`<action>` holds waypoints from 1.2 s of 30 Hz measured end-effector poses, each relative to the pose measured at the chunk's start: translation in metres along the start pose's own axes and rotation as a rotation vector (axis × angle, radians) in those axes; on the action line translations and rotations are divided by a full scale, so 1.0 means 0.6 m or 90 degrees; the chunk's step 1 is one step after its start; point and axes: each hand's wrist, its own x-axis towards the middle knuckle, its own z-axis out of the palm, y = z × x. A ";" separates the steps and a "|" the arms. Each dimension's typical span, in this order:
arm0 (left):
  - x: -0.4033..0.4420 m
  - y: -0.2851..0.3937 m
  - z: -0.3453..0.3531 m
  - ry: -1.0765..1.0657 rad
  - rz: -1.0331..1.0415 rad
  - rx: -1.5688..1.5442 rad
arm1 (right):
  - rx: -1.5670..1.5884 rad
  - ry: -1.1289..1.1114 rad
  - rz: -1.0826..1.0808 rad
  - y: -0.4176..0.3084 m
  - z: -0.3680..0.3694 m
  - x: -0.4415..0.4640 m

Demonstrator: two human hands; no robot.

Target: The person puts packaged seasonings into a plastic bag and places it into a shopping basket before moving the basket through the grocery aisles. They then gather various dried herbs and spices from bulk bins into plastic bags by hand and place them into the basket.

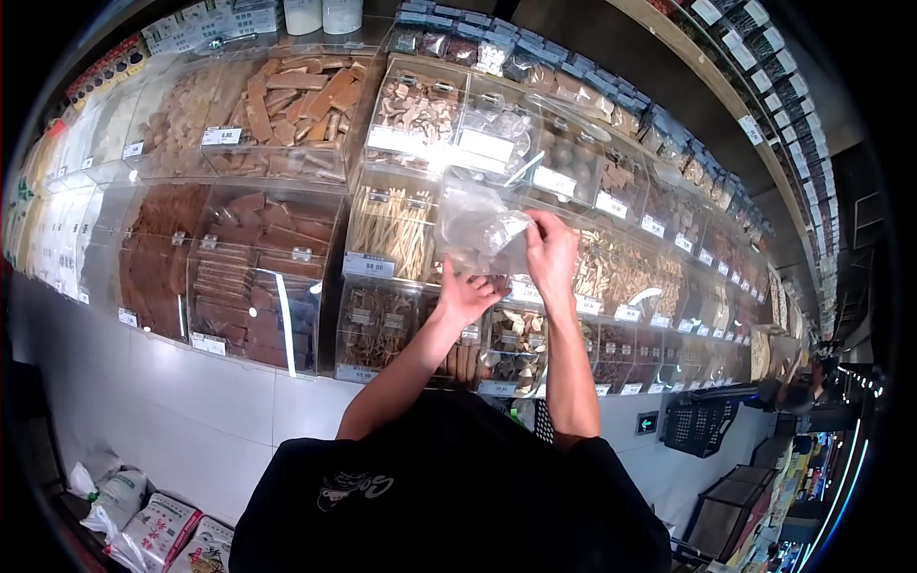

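A clear plastic bag (pixel 478 222) hangs crumpled in front of the bulk-food bins, pinched at its right edge by my right hand (pixel 553 252). My left hand (pixel 468 294) is just below the bag with its fingers spread and palm up; whether it touches the plastic I cannot tell. Behind the bag, a bin of pale long sticks (pixel 394 220) stands to the left, and a bin of pale dried slices (pixel 521 334) lies below. No contents can be made out inside the bag.
Bins of brown slabs (pixel 267 272) and reddish-brown pieces (pixel 304 100) stand at left. Packaged goods (pixel 573 81) line the shelf above. Printed sacks (pixel 153 530) sit on the floor at lower left. A black shopping basket (pixel 702 425) is at right.
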 end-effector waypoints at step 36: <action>0.066 0.042 0.032 0.017 -0.005 0.022 | 0.120 0.149 0.057 -0.056 -0.148 -0.014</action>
